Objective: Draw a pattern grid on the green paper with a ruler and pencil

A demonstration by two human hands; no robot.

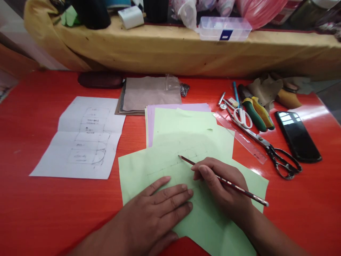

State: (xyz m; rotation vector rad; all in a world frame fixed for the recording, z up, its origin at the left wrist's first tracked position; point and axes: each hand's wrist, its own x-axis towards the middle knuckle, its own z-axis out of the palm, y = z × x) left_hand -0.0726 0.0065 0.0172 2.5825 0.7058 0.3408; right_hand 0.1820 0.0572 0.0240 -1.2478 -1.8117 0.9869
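My right hand (pixel 226 185) grips a dark pencil (pixel 237 187) whose tip is at the faint lines on a light green sheet of paper (pixel 138 163). Flat on the same sheet lies my left hand (pixel 162 202), its fingers stretched out, below and left of the pencil tip. Thin pencil lines and small marks show on the sheet above my hands. More green and lilac sheets (pixel 150 124) are stacked beneath and behind it. To the left, a creased white paper (pixel 69 138) bears a hand-drawn diagram with writing.
On the right are large scissors (pixel 266 142), a clear ruler (pixel 247 144), small white-handled scissors (pixel 243 118), green-yellow pliers (pixel 257 113) and a black phone (pixel 298 137). Behind the sheets lie brown-grey pieces (pixel 151 94) and a dark case (pixel 100 79). A cloth-covered ledge (pixel 160 53) holds a plastic box (pixel 225 28).
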